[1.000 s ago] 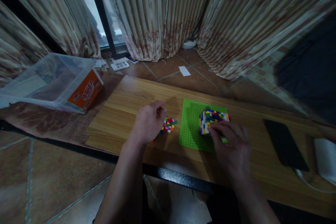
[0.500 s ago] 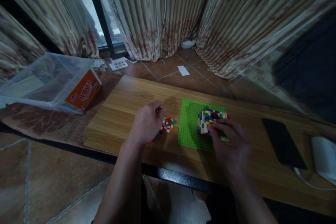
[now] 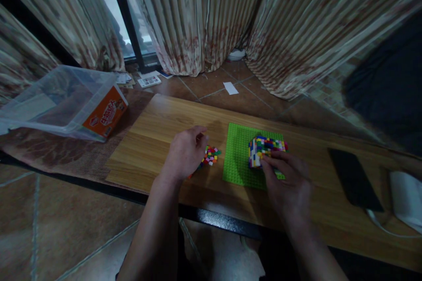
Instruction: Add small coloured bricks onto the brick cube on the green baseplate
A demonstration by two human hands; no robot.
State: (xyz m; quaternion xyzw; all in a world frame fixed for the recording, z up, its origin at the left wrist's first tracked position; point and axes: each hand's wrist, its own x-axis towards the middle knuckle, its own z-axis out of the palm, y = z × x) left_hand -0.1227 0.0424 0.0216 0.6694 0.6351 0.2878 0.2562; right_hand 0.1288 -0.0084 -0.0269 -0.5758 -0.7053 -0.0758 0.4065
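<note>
A green studded baseplate lies on the wooden table. Upon it stands a small hollow structure of multicoloured toy bricks, with raised walls around a darker inside. My right hand is at the structure's near right side, thumb and forefinger pinched on a small yellowish toy brick at its wall; the fingers partly cover the structure. Left of the baseplate is a loose pile of tiny coloured bricks. Beside that pile hovers my left hand, fingers loosely bent, with a gap between thumb and forefinger. Its other fingertips are hidden.
At the left stands a clear plastic bin with an orange label, on a brown cloth. A black phone-like slab with a white cable lies at the right, near a white device. Curtains hang behind the table.
My right hand has shifted very slightly left, its fingertips staying at the structure's wall. My left hand stays almost still beside the pile.
</note>
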